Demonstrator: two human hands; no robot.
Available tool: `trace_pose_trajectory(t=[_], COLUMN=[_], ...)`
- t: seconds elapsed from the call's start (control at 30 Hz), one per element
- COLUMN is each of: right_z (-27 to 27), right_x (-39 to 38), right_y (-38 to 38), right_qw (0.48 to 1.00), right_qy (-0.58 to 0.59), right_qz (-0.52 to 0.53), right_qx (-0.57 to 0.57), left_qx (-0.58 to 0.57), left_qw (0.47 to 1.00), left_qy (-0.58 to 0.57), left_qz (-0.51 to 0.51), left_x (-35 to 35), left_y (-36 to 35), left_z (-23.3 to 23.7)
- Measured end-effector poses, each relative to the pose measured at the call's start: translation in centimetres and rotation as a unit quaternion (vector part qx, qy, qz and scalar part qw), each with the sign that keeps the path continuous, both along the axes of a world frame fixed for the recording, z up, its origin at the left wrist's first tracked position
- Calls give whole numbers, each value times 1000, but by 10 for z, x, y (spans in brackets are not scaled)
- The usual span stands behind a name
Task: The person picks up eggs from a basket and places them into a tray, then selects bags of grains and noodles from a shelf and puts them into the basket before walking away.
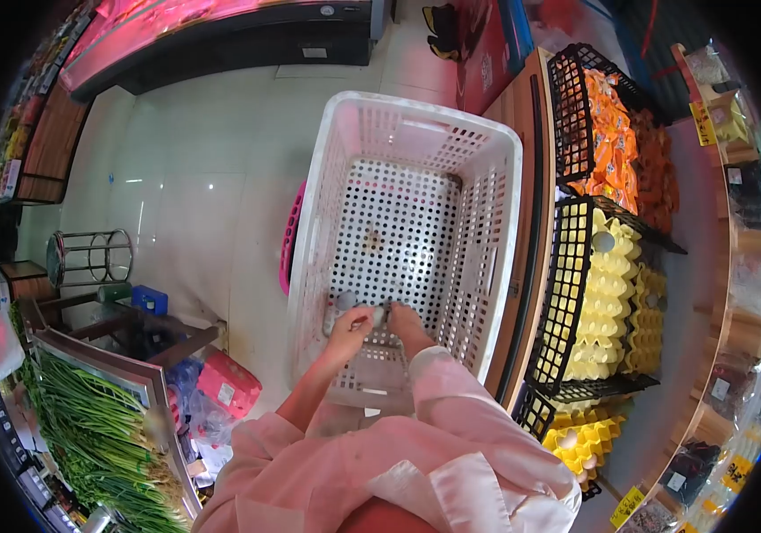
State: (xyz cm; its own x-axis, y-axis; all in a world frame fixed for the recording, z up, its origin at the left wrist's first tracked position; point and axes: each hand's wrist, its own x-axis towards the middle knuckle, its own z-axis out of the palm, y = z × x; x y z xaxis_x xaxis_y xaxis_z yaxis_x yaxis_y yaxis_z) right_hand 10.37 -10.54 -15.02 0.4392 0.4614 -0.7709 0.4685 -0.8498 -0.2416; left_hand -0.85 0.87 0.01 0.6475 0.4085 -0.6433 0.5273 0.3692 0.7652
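Note:
A large white plastic crate (314, 222) with perforated walls and floor stands in front of me. Both my hands reach down inside its near end. My left hand (351, 330) is closed, with fingers and thumb drawn together. Close beside it, my right hand (405, 322) points downward with its fingers curled in. Between the two hands shows a small pale greyish thing (378, 318); what it is I cannot tell. A rounded grey item (345, 300) lies on the crate floor just beyond my left hand. Farther off, a brownish spot marks the perforated bottom.
Black baskets hold orange packets (609, 147) and yellow egg trays (607, 302) on the right, beside a wooden ledge (522, 240). Green onions (96, 426) fill a stand at left. A metal stool (91, 256) and a pink basket (292, 235) stand on the tiled floor.

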Motion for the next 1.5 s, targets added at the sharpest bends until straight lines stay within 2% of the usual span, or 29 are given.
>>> trace_pose_trajectory(t=[0.07, 0.17, 0.27, 0.3, 0.37, 0.43, 0.47, 0.53, 0.57, 0.6, 0.67, 0.73, 0.8, 1.0, 1.17, 1.43, 1.5], right_z=[-20, -9, 9, -5, 18, 60, 85, 112, 144, 182, 224, 272, 299, 343, 363, 375, 372], right_x=[-1, 5, 20, 24, 40, 55, 61, 69, 70, 70, 76, 76, 79, 90, 96, 107, 115], right_y=[-10, -13, -13, -15, -5, 3, 10, 14, 16, 16, 7, -6, -21, -67, -94, -144, -155], right_qw=[999, 999, 1000, 999, 993, 980, 970, 921, 885, 841, 820, 793, 780, 783, 712, 699, 691], right_qy=[-7, 15, 16, 5, 9, 17, 24, 53, 98, 143, 134, 116, 134, 36, 74, 1, -52], right_qz=[3, 13, -19, -39, -100, -158, -185, -236, -262, -285, -240, -222, -239, -231, -268, -340, -342], right_qx=[43, 31, -1, 15, 57, 116, 155, 305, 373, 437, 502, 555, 563, 577, 645, 629, 635], left_qx=[1, 4, -1, 12, 50, 97, 79, 41, -6, -45, -127, -194, -240, -285, -284, -275, -286], left_qw=[1000, 1000, 999, 999, 998, 995, 996, 996, 997, 995, 982, 970, 953, 920, 911, 903, 898], left_qy=[2, 13, 41, 49, 43, 12, 14, 22, 18, -5, -49, -114, -171, -267, -296, -328, -330], left_qz=[11, -3, 8, 10, 19, 21, 42, 77, 73, 93, 128, 98, 67, -3, -37, -44, -59], left_x=[4, 3, 8, 10, 10, 13, 20, 39, 45, 53, 64, 73, 83, 115, 139, 179, 189], left_y=[-1, -2, -1, 0, 4, 5, 5, 11, 13, 15, 12, 8, -1, -34, -60, -106, -119], left_z=[6, 4, 12, 11, -4, -31, -21, 22, 56, 68, 86, 116, 138, 168, 208, 209, 209])
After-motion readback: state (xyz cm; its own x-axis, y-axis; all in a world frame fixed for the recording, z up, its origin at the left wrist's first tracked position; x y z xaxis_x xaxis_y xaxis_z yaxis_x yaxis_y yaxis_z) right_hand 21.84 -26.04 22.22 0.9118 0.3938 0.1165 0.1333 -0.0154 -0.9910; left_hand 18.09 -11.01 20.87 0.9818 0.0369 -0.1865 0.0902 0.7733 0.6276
